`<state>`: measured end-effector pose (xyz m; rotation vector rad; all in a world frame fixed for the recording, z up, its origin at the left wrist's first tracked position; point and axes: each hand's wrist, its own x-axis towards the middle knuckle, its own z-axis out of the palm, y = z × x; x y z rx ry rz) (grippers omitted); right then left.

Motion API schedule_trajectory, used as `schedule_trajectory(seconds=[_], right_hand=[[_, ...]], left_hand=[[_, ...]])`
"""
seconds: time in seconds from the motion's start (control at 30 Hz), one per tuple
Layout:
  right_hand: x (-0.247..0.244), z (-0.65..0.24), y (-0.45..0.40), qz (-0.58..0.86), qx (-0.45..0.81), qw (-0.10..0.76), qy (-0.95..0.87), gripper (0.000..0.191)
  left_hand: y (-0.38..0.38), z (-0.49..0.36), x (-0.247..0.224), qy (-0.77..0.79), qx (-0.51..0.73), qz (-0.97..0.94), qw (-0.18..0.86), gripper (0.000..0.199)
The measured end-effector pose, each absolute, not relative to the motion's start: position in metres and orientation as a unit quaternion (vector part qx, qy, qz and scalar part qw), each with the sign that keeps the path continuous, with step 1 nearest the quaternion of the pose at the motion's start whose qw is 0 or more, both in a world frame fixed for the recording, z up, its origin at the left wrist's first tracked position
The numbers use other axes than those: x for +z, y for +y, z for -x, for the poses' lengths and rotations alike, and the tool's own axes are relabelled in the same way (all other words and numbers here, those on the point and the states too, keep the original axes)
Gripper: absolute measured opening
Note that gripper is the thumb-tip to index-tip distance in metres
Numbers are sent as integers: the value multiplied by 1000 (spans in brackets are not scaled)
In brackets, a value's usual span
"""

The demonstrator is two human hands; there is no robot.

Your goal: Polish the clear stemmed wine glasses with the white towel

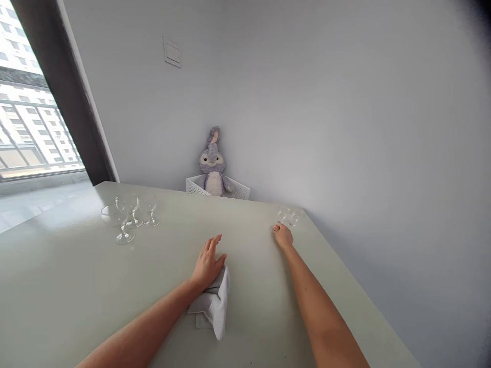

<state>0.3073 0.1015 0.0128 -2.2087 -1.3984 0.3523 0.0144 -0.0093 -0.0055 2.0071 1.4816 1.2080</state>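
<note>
My right hand is stretched toward the far right of the table. Its fingers are curled closed at the lower part of a clear stemmed glass, and the grip itself is partly hidden behind the hand. A second clear glass stands just to the right of it. Near the middle of the table, my left hand has its fingers extended and holds nothing. Under its palm and wrist lies a crumpled white-grey cloth.
Three clear stemmed glasses stand grouped at the left of the pale table. Beyond the back edge, a plush rabbit sits in a white perforated basket. Walls rise behind and along the right; a window is at left.
</note>
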Motion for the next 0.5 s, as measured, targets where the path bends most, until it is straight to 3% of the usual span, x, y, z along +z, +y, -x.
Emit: schedule_trajectory(seconds=[0.3,0.4,0.5], right_hand=[[25,-282,60,798,137,289,-510,33],[26,-236,31,724,207,276,-597,41],[30,-189,-1,604,322,210,-699,50]], left_hand=[[-3,-13,3,557,505,-608,254,49],[6,-1,7,563,578,-525,270,38],[21,30,10,611,635,-403,247,34]])
